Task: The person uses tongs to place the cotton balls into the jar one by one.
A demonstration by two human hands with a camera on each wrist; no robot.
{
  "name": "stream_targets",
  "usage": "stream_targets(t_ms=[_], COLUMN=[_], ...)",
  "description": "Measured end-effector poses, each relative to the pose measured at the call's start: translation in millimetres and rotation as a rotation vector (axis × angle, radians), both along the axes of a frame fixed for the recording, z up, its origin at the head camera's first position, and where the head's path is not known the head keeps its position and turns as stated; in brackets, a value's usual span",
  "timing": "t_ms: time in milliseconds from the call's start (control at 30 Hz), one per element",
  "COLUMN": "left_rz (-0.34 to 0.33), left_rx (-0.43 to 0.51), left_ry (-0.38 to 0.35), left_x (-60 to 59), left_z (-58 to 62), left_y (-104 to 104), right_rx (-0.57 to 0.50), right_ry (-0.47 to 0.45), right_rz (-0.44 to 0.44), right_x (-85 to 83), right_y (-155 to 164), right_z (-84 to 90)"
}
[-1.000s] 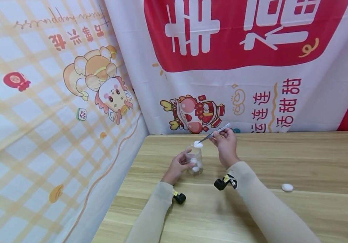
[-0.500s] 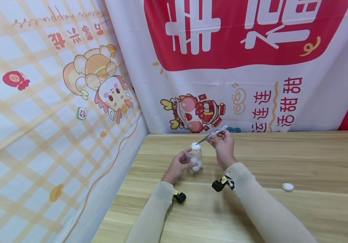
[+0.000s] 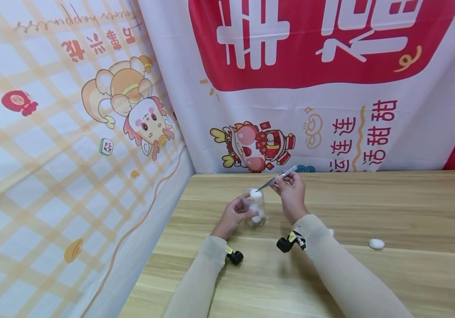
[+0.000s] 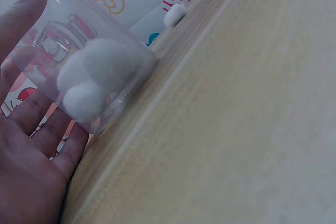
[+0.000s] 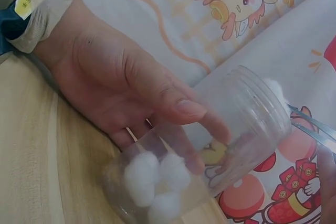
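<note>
Near the tabletop's [image 3: 370,282] left edge, the left hand [image 3: 231,216] grips the clear jar [image 3: 254,208]; the right hand [image 3: 291,196] pinches tweezers [image 3: 276,179] holding a cotton ball [image 3: 255,193] at its mouth. Best lower it inside before releasing. A spare ball [image 3: 376,243] lies rightward.

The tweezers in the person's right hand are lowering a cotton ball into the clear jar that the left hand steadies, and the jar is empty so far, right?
Not empty. The right wrist view shows cotton balls already at the bottom of the clear jar. The rest holds: tweezers in the right hand hold a cotton ball at its mouth, left hand gripping it.
</note>
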State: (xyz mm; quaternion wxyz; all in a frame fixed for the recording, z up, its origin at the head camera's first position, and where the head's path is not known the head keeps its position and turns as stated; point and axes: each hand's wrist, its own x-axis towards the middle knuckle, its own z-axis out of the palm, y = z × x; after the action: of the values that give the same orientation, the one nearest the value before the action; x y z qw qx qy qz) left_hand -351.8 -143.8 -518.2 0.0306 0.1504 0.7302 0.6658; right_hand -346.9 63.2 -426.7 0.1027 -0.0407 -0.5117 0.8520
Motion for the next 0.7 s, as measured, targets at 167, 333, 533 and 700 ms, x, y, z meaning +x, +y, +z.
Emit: stream_targets(t_ms=[167,333,533,700], left_rz=[0.001,-0.001,-0.002,-0.02], left_rx=[0.01,0.006,-0.013,-0.017], left_ry=[0.003,0.002,-0.018,-0.032], left_x=[0.3,0.6,1.2,1.4], left_z=[-0.5,0.1,1.6,2.2], left_y=[-0.6,-0.3,-1.0,-2.0], right_rx=[-0.007,-0.001,0.001,0.004], right_ry=[0.022,0.029,0.026,0.028], right_rz=[0.006,-0.004,-0.004,-0.009], right_x=[-0.8,-0.6,0.2,1.9], right_y=[-0.1,0.4,2.1,3.4], right_z=[-4.8,-7.7,-8.4,-8.2])
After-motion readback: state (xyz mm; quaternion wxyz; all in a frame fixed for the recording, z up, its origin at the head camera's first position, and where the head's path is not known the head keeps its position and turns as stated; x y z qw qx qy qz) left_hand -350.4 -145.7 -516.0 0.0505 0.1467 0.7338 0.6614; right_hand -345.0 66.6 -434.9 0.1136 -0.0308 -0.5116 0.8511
